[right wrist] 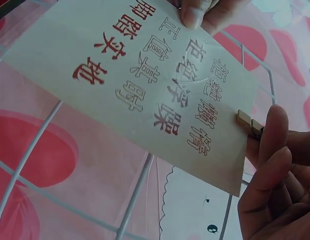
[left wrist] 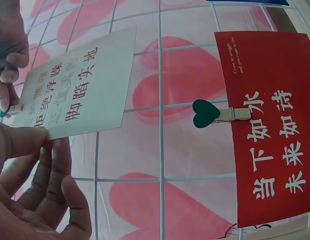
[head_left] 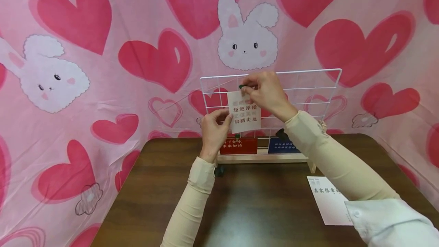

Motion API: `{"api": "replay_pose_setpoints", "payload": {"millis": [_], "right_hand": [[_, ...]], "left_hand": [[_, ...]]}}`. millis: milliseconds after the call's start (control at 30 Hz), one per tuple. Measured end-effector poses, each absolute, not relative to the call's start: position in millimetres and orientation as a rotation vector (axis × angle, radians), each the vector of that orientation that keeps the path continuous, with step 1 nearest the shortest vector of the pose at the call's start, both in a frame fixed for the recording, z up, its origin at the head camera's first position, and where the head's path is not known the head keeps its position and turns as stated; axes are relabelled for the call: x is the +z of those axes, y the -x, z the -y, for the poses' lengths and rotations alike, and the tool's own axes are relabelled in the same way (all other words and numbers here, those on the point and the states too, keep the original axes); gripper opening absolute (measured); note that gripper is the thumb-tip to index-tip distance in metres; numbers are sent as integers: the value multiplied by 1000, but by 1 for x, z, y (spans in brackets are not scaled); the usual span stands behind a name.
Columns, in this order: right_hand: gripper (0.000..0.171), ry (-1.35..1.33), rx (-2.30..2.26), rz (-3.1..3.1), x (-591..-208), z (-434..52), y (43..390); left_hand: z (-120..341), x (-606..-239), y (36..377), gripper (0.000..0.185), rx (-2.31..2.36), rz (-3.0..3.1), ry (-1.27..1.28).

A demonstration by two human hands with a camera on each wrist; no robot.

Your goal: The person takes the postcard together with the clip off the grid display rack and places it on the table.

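Note:
A white card (head_left: 245,125) with lines of Chinese characters is held upright against the white wire grid (head_left: 302,88). My left hand (head_left: 214,132) pinches the card's left edge between thumb and fingers. At its top edge, my right hand (head_left: 269,91) pinches a small wooden clothespin (right wrist: 248,124) with a green end; the clothespin's tip sits over the card's edge. Below hangs a red card (left wrist: 280,145), fixed to the grid by another clothespin with a green heart (left wrist: 206,114).
Right of the red card, a blue card (head_left: 282,146) is on the grid's lower part, with a dark object (head_left: 282,134) above it. Another white card (head_left: 330,209) lies on the brown table (head_left: 154,197), partly under the right forearm. A heart-patterned cloth (head_left: 137,7) hangs behind.

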State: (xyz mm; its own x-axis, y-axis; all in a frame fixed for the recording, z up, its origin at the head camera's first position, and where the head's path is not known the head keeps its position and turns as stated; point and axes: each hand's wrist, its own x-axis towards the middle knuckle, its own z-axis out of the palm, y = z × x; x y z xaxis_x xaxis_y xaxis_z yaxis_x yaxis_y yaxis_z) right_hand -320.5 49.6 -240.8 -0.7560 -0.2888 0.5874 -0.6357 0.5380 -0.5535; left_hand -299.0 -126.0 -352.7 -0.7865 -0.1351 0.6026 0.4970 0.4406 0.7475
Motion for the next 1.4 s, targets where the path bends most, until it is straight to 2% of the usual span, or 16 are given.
{"api": "replay_pose_setpoints", "payload": {"millis": [400,733,1067,1400], "right_hand": [[13,-782,1203,2288,-236,-61,316],[20,-781,1154,2244,-242,-89,309],[9,-741,1196,2324,-249,-118,300],[7,-670,1166,2340,-265,-155,295]], "left_hand": [[126,-354,292,15,-1403,2116,317],[124,-355,285,16,-1471,2153,381],[129,-362,277,13,-1597,2152,413],[106,-379,264,13,-1616,2287,470]]}}
